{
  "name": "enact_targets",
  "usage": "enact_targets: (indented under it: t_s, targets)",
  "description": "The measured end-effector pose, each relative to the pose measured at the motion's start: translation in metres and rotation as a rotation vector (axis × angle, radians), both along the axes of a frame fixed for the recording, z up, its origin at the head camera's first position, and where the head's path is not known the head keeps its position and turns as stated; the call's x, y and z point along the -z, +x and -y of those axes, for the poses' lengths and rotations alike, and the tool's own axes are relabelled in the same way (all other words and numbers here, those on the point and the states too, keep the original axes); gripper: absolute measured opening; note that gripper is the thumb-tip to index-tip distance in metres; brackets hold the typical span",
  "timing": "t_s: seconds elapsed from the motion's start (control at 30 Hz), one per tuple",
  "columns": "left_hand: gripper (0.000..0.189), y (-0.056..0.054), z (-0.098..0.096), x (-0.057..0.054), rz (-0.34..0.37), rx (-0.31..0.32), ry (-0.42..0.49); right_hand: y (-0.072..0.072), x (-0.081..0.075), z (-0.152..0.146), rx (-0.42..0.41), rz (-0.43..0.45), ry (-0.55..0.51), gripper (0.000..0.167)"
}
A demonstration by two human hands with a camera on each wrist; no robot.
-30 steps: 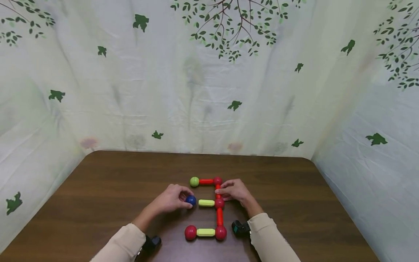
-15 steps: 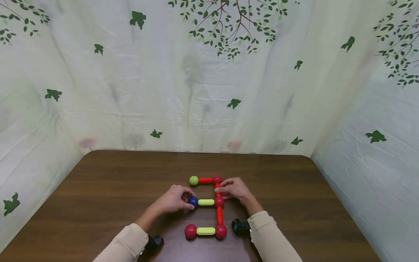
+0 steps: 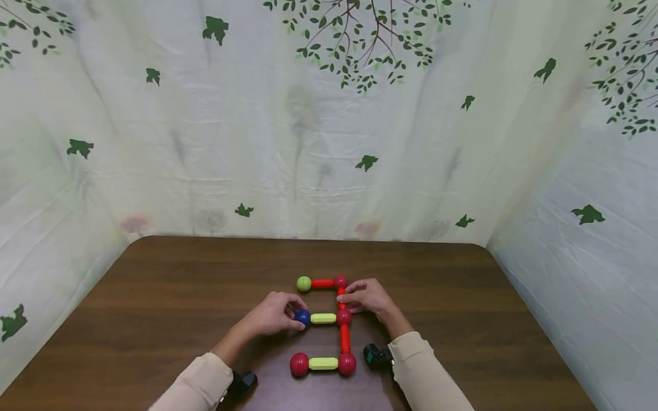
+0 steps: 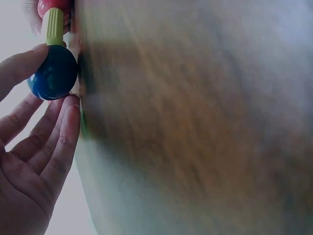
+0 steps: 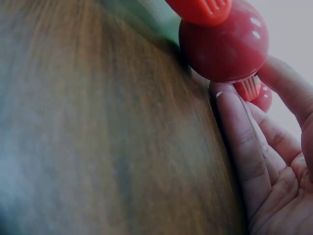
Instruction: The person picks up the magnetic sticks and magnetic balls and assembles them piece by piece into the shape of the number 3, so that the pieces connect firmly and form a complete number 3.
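Note:
A structure of rods and balls lies on the table, shaped like a backward E. My left hand (image 3: 277,313) pinches a blue ball (image 4: 55,73) between thumb and fingers, at the left end of the middle yellow-green rod (image 3: 323,318). That rod's other end meets the middle red ball (image 3: 343,317). My right hand (image 3: 369,297) grips the upper red upright rod (image 5: 249,88), its fingers close to the middle red ball. The top arm is a red rod (image 3: 323,283) with a lime green ball (image 3: 304,283); the bottom arm is a yellow-green rod (image 3: 323,363) with a red ball (image 3: 300,364).
The brown wooden table (image 3: 180,274) has rounded far corners. Pale curtains (image 3: 298,142) printed with leaves and branches hang behind it and at both sides. A dark wrist camera (image 3: 377,356) sits by the right sleeve, another (image 3: 243,381) by the left.
The left hand has brought the blue ball right, closing the gap to the middle yellow-green rod's end. In the last half second both hands stay nearly still. The right hand keeps its grip.

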State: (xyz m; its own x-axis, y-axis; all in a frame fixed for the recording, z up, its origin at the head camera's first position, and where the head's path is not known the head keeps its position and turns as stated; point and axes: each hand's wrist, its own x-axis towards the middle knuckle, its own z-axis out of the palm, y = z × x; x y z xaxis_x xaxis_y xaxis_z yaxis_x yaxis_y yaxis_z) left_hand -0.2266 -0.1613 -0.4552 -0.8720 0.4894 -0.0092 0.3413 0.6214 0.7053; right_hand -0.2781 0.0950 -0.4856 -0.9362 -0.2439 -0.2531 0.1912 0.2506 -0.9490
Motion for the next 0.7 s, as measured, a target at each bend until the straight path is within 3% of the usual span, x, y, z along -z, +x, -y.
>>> enact_targets:
  t_s: [0.7]
  targets:
    - [0.031,-0.0052,0.0003,-0.0002,0.055,0.052,-0.011,-0.0014,0.0013,-0.0013,0.028,-0.010,-0.015,0.027]
